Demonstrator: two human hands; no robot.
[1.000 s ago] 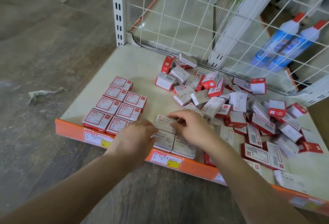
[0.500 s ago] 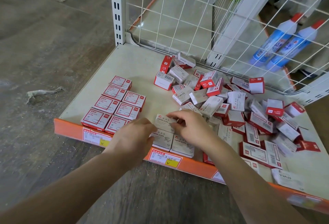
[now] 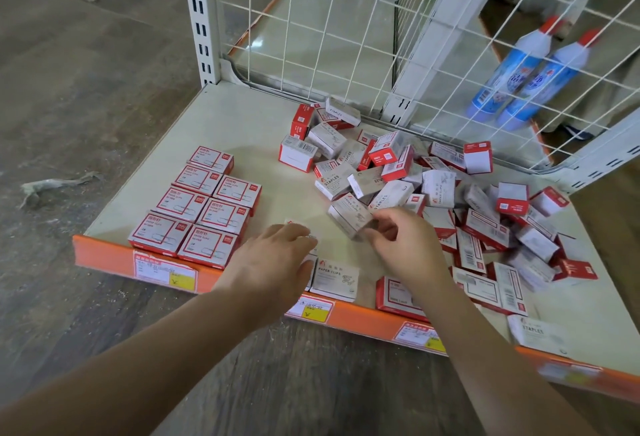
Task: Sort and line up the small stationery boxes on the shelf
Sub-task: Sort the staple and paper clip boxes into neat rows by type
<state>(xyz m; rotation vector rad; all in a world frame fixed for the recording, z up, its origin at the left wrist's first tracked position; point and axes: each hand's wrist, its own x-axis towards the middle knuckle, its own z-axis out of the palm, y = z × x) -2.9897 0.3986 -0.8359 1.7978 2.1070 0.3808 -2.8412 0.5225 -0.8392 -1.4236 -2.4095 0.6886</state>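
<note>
Pinching grey paper-clip box [image 3: 349, 215] at frame centre with right hand [image 3: 403, 245], beside loose box pile [image 3: 450, 193]. Resting left hand [image 3: 273, 257], fingers relaxed, on grey boxes near shelf [image 3: 221, 117] front edge.

Beige shelf [image 3: 242, 130] with neat rows of red-framed paper-clip boxes [image 3: 201, 207] beside a jumbled heap [image 3: 433, 186]. Right hand [image 3: 405, 245] pinches a grey box [image 3: 348, 215]; left hand [image 3: 273, 262] rests flat on grey boxes [image 3: 334, 279].

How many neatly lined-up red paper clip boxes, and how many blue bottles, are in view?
Lined-up red paper clip boxes: 7
Blue bottles: 2
Total: 9
</note>
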